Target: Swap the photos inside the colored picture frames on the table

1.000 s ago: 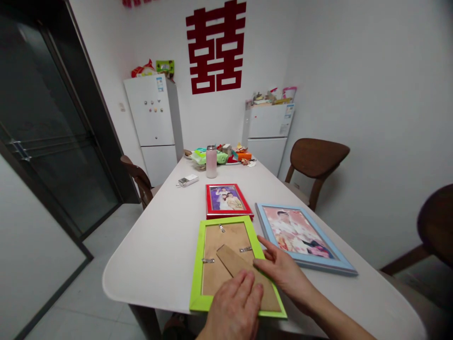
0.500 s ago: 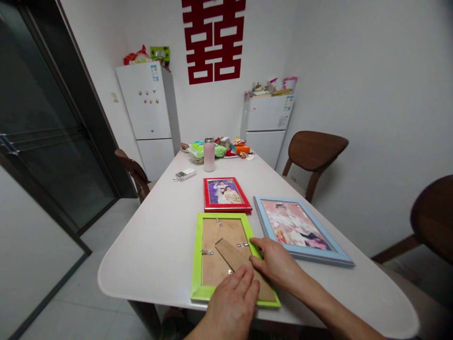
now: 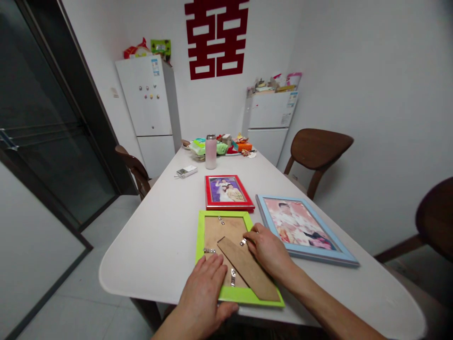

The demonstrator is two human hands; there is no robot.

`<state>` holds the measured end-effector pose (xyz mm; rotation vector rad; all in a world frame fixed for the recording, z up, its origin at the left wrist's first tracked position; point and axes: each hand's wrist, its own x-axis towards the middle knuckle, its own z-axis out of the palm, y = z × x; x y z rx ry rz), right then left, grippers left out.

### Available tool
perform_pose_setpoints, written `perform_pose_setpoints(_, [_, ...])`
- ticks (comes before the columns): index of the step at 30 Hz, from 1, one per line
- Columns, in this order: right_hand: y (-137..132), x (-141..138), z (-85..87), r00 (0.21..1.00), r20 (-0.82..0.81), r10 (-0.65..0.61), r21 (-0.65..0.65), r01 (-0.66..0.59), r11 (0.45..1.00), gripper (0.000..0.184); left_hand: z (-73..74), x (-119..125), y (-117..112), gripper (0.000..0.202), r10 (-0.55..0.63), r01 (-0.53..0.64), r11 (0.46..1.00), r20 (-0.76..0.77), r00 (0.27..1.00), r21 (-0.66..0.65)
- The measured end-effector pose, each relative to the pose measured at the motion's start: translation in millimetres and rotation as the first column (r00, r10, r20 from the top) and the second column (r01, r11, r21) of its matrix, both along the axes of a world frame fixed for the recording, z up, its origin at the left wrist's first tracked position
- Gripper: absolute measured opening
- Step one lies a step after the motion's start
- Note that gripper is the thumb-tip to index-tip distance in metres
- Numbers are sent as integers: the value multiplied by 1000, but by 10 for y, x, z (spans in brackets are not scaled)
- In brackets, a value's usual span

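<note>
Left hand [image 3: 201,295] open and flat, fingers spread, palm down over the lower left corner of a lime-green picture frame [image 3: 244,297], lying face down on a white round-cornered table [image 3: 141,264]. Right hand [image 3: 267,250] at the frame's right side, fingers curled and close together, fingertips [image 3: 249,231] against the inner edge of the border, just beside a metal turn clip [image 3: 243,242]; whether pinching that clip or only resting there, impossible to tell from this view. Frame's long axis pointing straight away from the body, between both forearms. Across its brown cardboard backing [image 3: 222,233], a tapered cardboard easel strut [image 3: 247,269], long axis running diagonally from upper left to lower right, its far end reaching the bottom border. Right hand the nearer to the strut, just above its middle; left hand to the strut's lower left, not on it. Further clips on the backing, one by the left hand. Beyond the frame, a red-framed wedding photo [image 3: 230,192], and to the right a blue-framed photo [image 3: 297,226], both face up and just apart from the green frame. Farther along the table, a pink insulated bottle [image 3: 211,152], a small white device [image 3: 186,171] and a heap of snack packets [image 3: 221,148].
</note>
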<state>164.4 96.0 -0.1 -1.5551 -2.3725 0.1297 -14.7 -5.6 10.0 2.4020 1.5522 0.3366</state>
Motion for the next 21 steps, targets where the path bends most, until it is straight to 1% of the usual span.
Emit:
perform_pose_setpoints(3, [-14, 19, -19, 1000, -1, 12, 29, -12, 999, 25, -21, 2, -3, 61, 8, -8, 1000, 27, 1000, 5])
perform_pose_setpoints(5, [-65, 42, -21, 998, -33, 59, 72, -56, 996, 25, -48, 5, -2, 59, 4, -5, 1000, 37, 999, 21])
perform_pose_setpoints(6, [-107, 51, -13, 993, -62, 105, 97, -99, 990, 25, -64, 3, -2, 58, 0, -1, 999, 43, 999, 34])
perform_pose_setpoints(8, [-214, 49, 23, 961, -119, 249, 101, -238, 966, 23, -99, -5, -1, 54, -6, 2, 998, 58, 998, 60])
perform_pose_setpoints(10, [-327, 17, 81, 902, -167, 397, 42, -396, 917, 20, -126, -17, -3, 51, -6, 0, 997, 83, 997, 79])
perform_pose_setpoints(12, [-410, -34, 137, 858, -188, 479, -31, -492, 870, 16, -141, -28, -8, 48, -11, 1, 996, 112, 994, 91])
perform_pose_setpoints(14, [-447, -82, 168, 851, -185, 492, -62, -510, 858, 14, -146, -37, -13, 46, -22, 8, 995, 140, 990, 101])
perform_pose_setpoints(16, [-446, -113, 163, 860, -173, 481, -73, -498, 864, 13, -143, -42, -16, 44, -28, 13, 995, 149, 988, 98])
perform_pose_setpoints(21, [-413, -141, 59, 878, -143, 456, -36, -465, 884, 14, -118, -36, -13, 43, -20, 12, 997, 125, 992, 71])
